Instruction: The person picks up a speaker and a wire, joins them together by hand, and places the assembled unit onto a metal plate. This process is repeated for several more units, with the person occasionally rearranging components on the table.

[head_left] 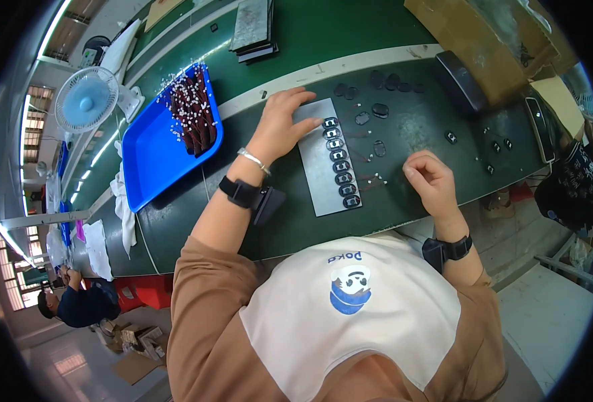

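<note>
A pale flat plate [318, 174] lies on the green table in front of me. Small black oval parts [339, 155] sit in a column along its right edge, some with thin dark red wires [375, 179] trailing to the right. My left hand [284, 124] is over the plate's far left corner, fingers apart, its thumb tip at the farthest part in the column. To the right of the plate, my right hand [431, 179] is held low over the table, fingers curled with thumb against them. What it pinches, if anything, is too small to make out.
Loose dark oval discs [379, 110] lie beyond the plate. More small parts [496, 147] are at the right, near a phone-like device [539, 130]. A black case [460, 83] stands by a cardboard box [487, 40]. At left, a blue tray [139, 171] holds wire bundles [192, 110] beside a fan [87, 104].
</note>
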Demonstrator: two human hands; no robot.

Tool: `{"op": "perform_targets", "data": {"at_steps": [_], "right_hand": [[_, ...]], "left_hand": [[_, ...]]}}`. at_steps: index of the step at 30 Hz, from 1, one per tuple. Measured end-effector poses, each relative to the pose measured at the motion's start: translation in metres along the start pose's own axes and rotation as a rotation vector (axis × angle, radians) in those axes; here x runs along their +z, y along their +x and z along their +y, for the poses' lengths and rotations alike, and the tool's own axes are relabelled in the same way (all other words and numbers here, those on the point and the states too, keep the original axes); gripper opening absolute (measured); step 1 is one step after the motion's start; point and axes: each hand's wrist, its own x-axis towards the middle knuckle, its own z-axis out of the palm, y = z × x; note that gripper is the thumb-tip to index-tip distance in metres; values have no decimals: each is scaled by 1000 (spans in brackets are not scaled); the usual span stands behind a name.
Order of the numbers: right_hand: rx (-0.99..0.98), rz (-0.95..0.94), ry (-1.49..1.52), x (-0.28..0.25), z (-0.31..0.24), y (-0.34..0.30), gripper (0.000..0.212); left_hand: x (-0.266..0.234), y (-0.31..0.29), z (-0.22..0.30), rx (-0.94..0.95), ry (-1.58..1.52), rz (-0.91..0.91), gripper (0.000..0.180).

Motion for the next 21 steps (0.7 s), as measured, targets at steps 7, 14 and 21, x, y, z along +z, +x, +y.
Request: {"op": "perform_targets", "data": {"at_steps": [7, 14, 21], "right_hand": [[-1, -16, -22, -2, -2, -3, 3], [-59, -30, -65, -2, -6, 6, 4], [-85, 0, -82, 2, -6, 2, 4]], "left_hand": [[15, 15, 3, -19, 171, -131, 42], [23, 24, -13, 24, 180, -49, 29], [33, 27, -16, -53, 72, 58, 21]]}}
